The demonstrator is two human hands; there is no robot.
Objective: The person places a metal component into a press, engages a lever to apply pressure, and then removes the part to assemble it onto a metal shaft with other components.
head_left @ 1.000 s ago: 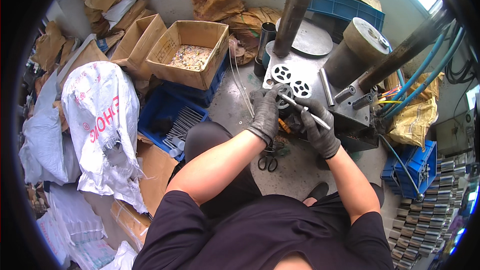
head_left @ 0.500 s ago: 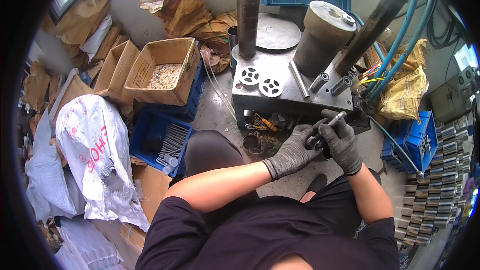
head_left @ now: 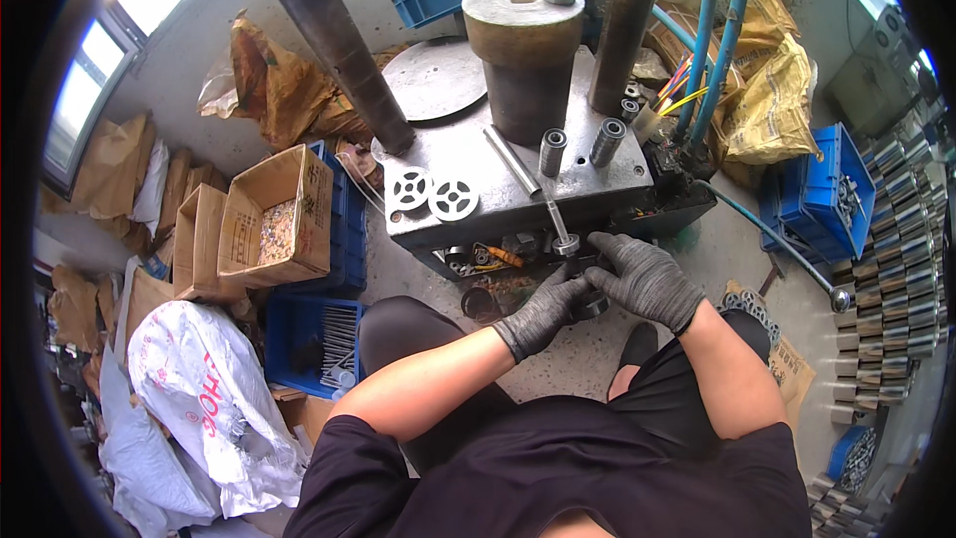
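Observation:
A slim metal shaft with a ring around it [head_left: 561, 227] points up and away from me, its lower end in the closed fingers of my gloved left hand [head_left: 543, 319]. A dark round part [head_left: 590, 306] sits beside those fingers, partly hidden. My gloved right hand [head_left: 652, 284] is just right of the shaft, fingers stretched and apart, their tips close to the shaft and the dark part. Ahead, the metal press table [head_left: 498, 201] bears two white spoked discs [head_left: 453, 199], a bare metal rod [head_left: 512, 161] and two short ringed cylinders [head_left: 607, 142].
A thick cylinder block [head_left: 528, 60] stands on the table between two steel columns [head_left: 334, 40]. Boxes [head_left: 279, 219] and a blue bin of rods [head_left: 314, 339] are at left. Blue crates [head_left: 822, 189] and stacked metal cylinders [head_left: 891, 289] line the right.
My view has swung right. The shaft, earlier between both hands and slanting up to the right, now points up and forward in my left hand. My right hand's fingers have opened off it.

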